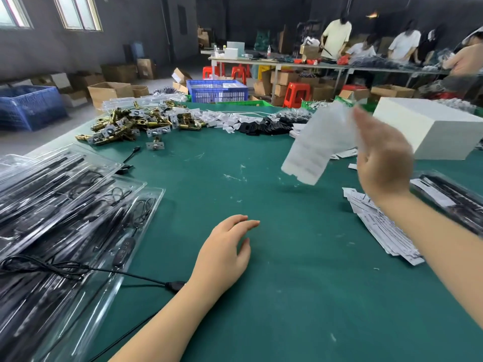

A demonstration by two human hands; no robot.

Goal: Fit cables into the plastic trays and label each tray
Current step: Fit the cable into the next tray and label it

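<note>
My right hand is raised above the desk, palm toward me, w/ a blurred white sheet at the fingertips. It looks like a label backing strip, but it's too blurred to be sure, and I can't tell if my grip is closed on it or it's just loose by the fingers. My left hand rests flat on the green desk, fingers loosely spread, grip open, holding nothing.

Stack of clear plastic trays sits at my left, overlapping, black cables already laid in them. One loose black cable runs from that stack across the desk; its plug end lies just beside my left wrist. At my right, a pile of printed white labels lies under my forearm, and another filled tray sits just past it near the desk edge.

Farther back: heap of brass hardware on the left, small white tags and black bits mid-desk, a white box at far right. Other people work at a long table in the bkgd.
</note>
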